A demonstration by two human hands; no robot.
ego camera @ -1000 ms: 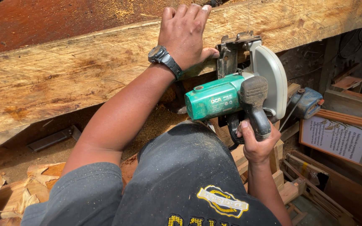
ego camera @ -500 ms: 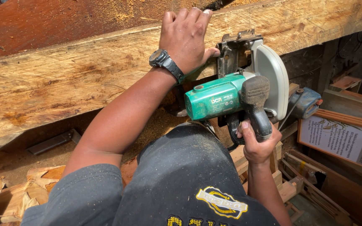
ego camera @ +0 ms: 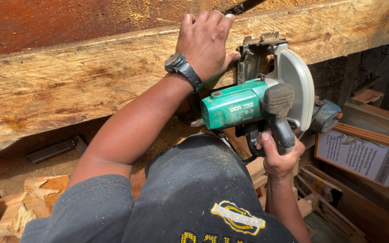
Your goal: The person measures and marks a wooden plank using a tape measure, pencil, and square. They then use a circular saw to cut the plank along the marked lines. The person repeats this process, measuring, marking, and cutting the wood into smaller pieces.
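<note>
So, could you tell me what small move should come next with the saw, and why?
Probably ease the circular saw forward along the timber beam: the right hand grips its handle, the left hand lies flat on the beam beside the saw's base, steadying it.

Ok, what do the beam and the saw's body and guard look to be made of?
The beam looks like rough, unfinished solid wood: pale open grain, dusted with sawdust. The saw's body seems green moulded plastic with a slight sheen. The guard looks like grey cast metal, though painted plastic can't be ruled out. The right hand grips a dark handle.
</note>
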